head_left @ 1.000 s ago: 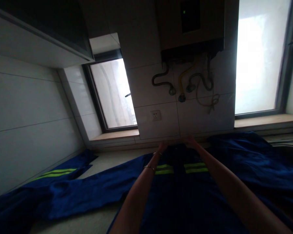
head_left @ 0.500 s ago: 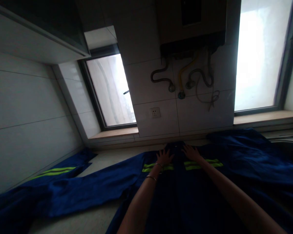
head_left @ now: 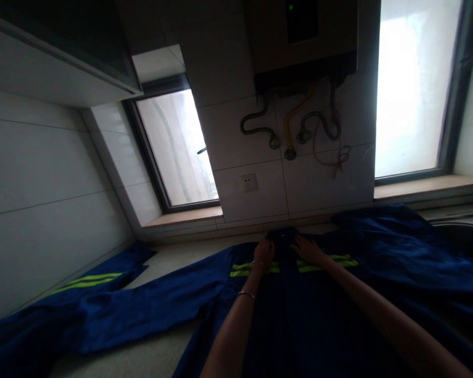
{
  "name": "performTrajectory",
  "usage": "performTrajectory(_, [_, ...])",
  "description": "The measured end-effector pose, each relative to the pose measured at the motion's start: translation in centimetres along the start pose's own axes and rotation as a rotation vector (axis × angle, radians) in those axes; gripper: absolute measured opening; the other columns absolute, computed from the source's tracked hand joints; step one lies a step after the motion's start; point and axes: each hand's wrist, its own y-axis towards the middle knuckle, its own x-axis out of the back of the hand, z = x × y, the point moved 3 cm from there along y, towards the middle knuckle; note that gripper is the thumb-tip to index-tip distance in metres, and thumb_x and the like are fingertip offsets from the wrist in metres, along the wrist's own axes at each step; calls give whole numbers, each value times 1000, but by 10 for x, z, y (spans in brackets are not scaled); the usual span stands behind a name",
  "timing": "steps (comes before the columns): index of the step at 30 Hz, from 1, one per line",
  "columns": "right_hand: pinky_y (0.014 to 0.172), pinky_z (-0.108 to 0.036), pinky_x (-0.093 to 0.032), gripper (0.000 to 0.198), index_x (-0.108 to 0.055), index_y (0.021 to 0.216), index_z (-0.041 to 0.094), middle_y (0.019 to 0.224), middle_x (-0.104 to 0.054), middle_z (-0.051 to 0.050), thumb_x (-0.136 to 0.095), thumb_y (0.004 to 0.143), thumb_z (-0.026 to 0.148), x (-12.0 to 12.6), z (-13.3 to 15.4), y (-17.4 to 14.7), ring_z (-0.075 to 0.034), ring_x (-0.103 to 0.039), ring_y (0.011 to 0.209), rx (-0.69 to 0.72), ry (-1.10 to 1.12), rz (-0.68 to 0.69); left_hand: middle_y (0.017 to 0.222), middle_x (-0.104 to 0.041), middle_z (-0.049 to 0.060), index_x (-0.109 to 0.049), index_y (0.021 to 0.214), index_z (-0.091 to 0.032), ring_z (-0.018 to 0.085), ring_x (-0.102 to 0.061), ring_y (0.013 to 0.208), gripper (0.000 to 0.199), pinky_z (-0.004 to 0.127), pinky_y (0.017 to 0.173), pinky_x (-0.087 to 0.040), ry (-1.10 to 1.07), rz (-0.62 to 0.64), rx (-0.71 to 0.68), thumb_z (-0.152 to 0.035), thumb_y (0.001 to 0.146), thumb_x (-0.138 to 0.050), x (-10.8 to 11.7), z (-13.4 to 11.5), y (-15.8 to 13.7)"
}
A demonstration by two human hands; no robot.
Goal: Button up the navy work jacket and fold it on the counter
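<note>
A dark blue work jacket (head_left: 287,310) with yellow-green striped bands across the chest lies spread on the counter, its collar towards the wall. One long sleeve (head_left: 153,310) stretches out to the left. My left hand (head_left: 265,253), with bangles at the wrist, is closed near the left side of the collar, fingers bunched on the cloth; the fingertips are hard to see in the dim light. On the other side of the collar, my right hand (head_left: 308,249) rests on the fabric with its fingers stretched out.
Blue cloth (head_left: 410,247) is bunched at the right beside a dark sink (head_left: 465,241). Behind the counter (head_left: 177,252) rises a tiled wall with a socket (head_left: 248,182), hoses and a water heater (head_left: 299,37). A cabinet (head_left: 82,63) overhangs the left.
My left hand has gone from spread fingers to bunched ones beside the collar. My right hand stays nearly in place. The view has shifted slightly.
</note>
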Motion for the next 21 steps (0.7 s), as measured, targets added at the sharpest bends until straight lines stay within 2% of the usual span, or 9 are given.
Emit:
performTrajectory(4, [104, -55, -15, 57, -41, 135, 22, 146, -27, -11, -21, 90, 52, 4, 5, -7, -29, -21, 134, -52, -30, 89, 99, -66, 7, -65, 97, -17, 17, -58, 96, 34, 29, 88, -43, -15, 78, -58, -32, 91, -35, -4, -3, -4])
performTrajectory(8, [103, -56, -15, 59, -40, 136, 23, 146, -26, -11, -20, 90, 54, 9, 8, -9, -29, -21, 134, -94, -45, 106, 111, -62, 6, -61, 109, -17, 17, -54, 105, 32, 26, 93, -42, -26, 131, -146, -31, 85, -46, -8, -6, -7])
performTrajectory(13, [102, -54, -19, 56, -42, 134, 22, 144, -32, -12, -22, 90, 51, 15, 12, -15, -30, -27, 131, -84, -82, 55, 115, -60, 9, -60, 112, -14, 19, -51, 109, 32, 31, 97, -40, 6, 143, -162, -22, 85, -43, -4, -10, -10])
performTrajectory(17, [99, -46, -28, 50, -55, 121, 12, 127, -50, -19, -24, 92, 39, 31, 25, -19, -28, -43, 119, -40, -166, -87, 128, -50, 8, -59, 113, -18, 20, -42, 120, 33, 33, 102, -34, 54, 88, -200, -22, 84, -44, 11, -20, -15])
performTrajectory(19, [96, -41, -32, 45, -62, 108, 9, 115, -58, -20, -26, 92, 30, 38, 38, -24, -26, -51, 110, 11, -205, -110, 124, -53, 7, -61, 109, -20, 19, -46, 116, 30, 31, 100, -36, 104, 122, -152, -23, 84, -45, 18, -23, -17])
performTrajectory(21, [94, -42, -33, 42, -64, 104, 8, 114, -58, -22, -29, 90, 25, 40, 53, -33, -28, -50, 109, 33, -228, -112, 112, -60, 7, -64, 103, -20, 17, -54, 106, 28, 29, 93, -42, 147, 191, -64, -21, 85, -42, 21, -22, -18])
